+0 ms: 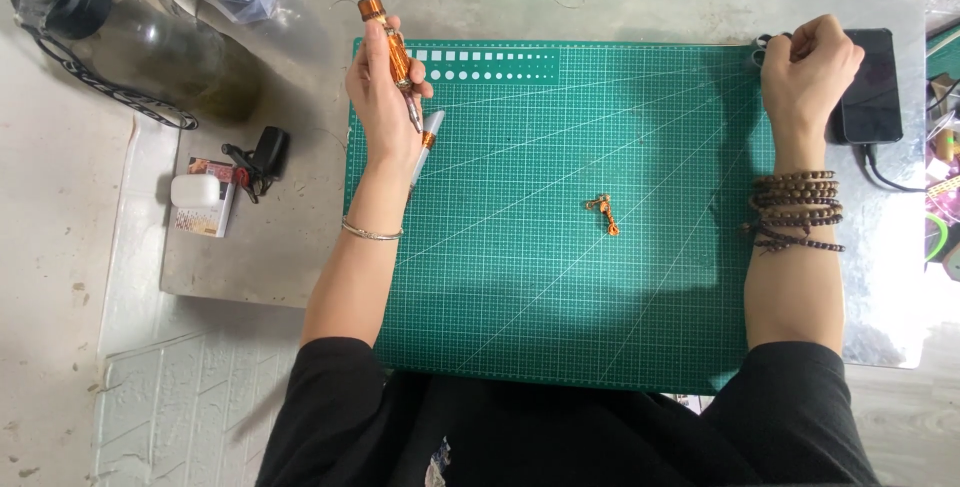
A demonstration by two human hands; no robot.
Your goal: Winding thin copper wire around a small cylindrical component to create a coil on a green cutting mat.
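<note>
Copper-wound rod, orange and shiny with a grey metal tip at its far end, is clasped in the left hand at the upper left corner of a green cutting mat. The fingers wrap around its lower part, and it points away from the person, its top reaching past the mat's edge.

Far left, off the mat, a dark glass bottle lies on the grey table, with a small white box and a black clip nearer the person. Just beside the left wrist a white pen with an orange band rests on the mat.

Near the mat's middle lies a small orange and brass piece, well apart from both hands.

At the upper right corner the right hand is curled shut, touching a small dark object at the mat's edge; whether it actually grips that object cannot be told. Brown beads circle that wrist. A black phone lies just beyond.
</note>
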